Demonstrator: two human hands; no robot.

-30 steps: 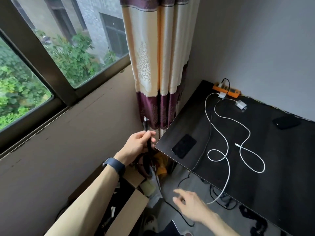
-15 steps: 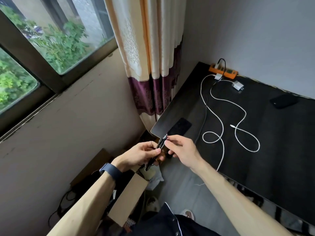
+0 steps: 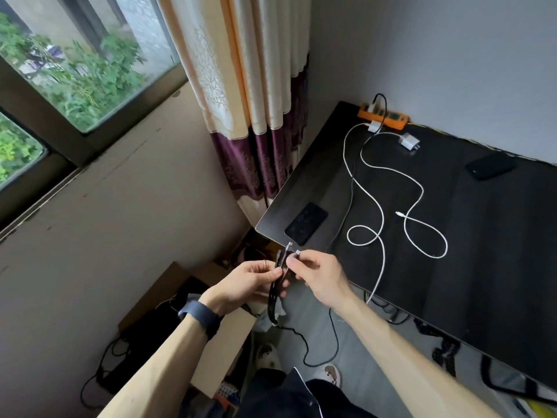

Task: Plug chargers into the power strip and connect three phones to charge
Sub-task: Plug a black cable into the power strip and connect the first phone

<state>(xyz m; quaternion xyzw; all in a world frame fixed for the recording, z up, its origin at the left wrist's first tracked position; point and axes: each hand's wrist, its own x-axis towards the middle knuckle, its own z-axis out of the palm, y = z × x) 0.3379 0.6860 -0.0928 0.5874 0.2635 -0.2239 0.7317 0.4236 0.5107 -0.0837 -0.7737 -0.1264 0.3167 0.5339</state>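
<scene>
My left hand [image 3: 250, 280] grips a bundle of black charging cable [image 3: 276, 297] just off the table's near left corner. My right hand [image 3: 316, 274] pinches the cable's silver-tipped connectors above the bundle. An orange power strip [image 3: 391, 117] lies at the far edge of the black table [image 3: 497, 267], with one charger plugged in. A white charger [image 3: 408, 142] lies loose beside it. Two white cables [image 3: 379, 203] snake across the table. One black phone [image 3: 306, 223] rests near the table corner, another phone [image 3: 491, 165] at the far right.
A cardboard box [image 3: 223, 342] stands on the floor below my left arm. Black cables [image 3: 316, 354] trail over the grey floor. A cream and purple curtain [image 3: 250, 116] hangs by the window [image 3: 75, 70], close to the table's left edge.
My left hand came down from beside the curtain with the black cable. My right hand rose from the floor area and took hold of the cable's connector ends.
</scene>
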